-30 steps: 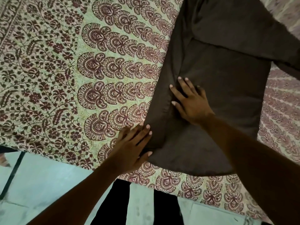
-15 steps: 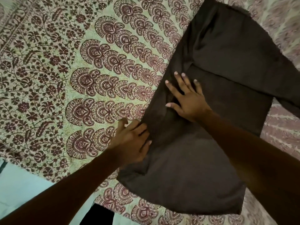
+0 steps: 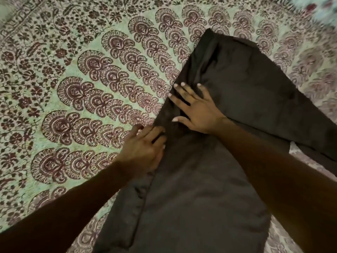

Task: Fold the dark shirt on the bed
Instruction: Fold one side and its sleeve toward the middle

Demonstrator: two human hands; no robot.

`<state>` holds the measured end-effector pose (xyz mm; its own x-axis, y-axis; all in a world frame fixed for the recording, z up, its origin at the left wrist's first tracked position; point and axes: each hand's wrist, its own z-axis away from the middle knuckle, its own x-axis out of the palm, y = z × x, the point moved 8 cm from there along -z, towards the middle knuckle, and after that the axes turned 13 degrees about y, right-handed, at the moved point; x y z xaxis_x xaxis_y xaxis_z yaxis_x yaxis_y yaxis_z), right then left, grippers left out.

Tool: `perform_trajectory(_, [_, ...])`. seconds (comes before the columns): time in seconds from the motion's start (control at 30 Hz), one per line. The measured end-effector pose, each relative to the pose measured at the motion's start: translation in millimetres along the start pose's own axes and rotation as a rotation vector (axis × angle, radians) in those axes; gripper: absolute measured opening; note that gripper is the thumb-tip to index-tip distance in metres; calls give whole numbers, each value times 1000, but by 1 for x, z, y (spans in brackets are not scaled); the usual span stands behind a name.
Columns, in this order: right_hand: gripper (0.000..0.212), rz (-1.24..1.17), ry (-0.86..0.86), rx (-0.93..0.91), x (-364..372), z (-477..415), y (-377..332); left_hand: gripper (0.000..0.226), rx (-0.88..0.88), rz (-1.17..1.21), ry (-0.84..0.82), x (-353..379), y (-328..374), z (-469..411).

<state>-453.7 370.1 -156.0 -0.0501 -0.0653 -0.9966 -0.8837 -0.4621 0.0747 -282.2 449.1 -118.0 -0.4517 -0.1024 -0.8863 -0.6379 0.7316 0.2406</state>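
Observation:
The dark brown shirt (image 3: 228, 110) lies flat on the patterned bedspread (image 3: 82, 88), folded lengthwise, with a sleeve running off to the right. My right hand (image 3: 196, 108) rests palm down on the shirt near its left fold, fingers spread. Just below it, my left hand (image 3: 144, 150) sits at the shirt's left edge with its fingers curled into the cloth; whether they pinch the edge or only press on it is not clear. My forearms hide part of the shirt's lower half.
The bedspread, printed with maroon fan and flower motifs on pale green, fills the left and top of the view. A blurred light-coloured object (image 3: 321, 8) lies at the top right corner.
The view has shifted forward, so the floor and bed edge have left the frame. Both hands slid up along the shirt's left fold, and my left hand's fingers curled onto the edge.

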Motion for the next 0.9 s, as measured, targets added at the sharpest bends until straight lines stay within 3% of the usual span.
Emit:
perform_trajectory(0.13, [89, 13, -85, 76, 7, -19, 37, 75, -88, -25, -219, 43, -22, -30])
perform_trajectory(0.27, [105, 20, -125, 216, 4, -35, 92, 76, -57, -60, -277, 58, -28, -19])
perform_trajectory(0.43, [79, 66, -253, 357, 9, -58, 154, 77, -52, -71, -268, 58, -28, -21])
perform_trajectory(0.5, [76, 54, -191, 375, 3, -69, 164, 77, -50, -62, -266, 59, -31, -21])
perform_trajectory(0.6, [78, 28, -20, 168, -3, -74, 137, 78, -49, -47, -272, 59, -30, -21])
perform_trajectory(0.7, [79, -6, -87, -55, 18, -63, 109, 78, -51, -37, -278, 59, -31, -23])
perform_trajectory(0.9, [80, -34, -67, 252, 25, -90, 172, 78, -49, -21, -272, 60, -31, -23])
